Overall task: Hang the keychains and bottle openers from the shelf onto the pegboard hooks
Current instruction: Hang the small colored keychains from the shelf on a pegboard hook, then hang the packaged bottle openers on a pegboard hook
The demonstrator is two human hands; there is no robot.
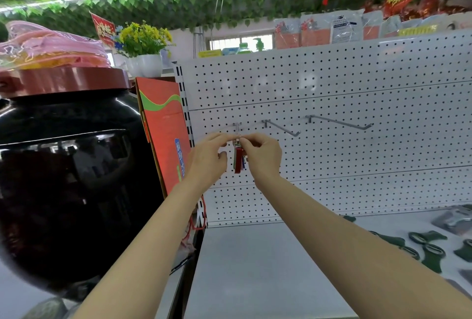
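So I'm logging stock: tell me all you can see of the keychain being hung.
The keychain has a red, flat tag that looks plastic, with a green and a blue tag beside it, under a metal ring. It hangs upright at the leftmost hook. The left hand and right hand pinch its ring.

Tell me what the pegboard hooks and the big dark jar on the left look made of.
Hooks: thin bare metal wire, grey with a dull sheen, probably steel. Jar: glossy black-brown glaze with sharp mirror reflections, likely ceramic, possibly glass; its reddish lid looks matte, material unclear.
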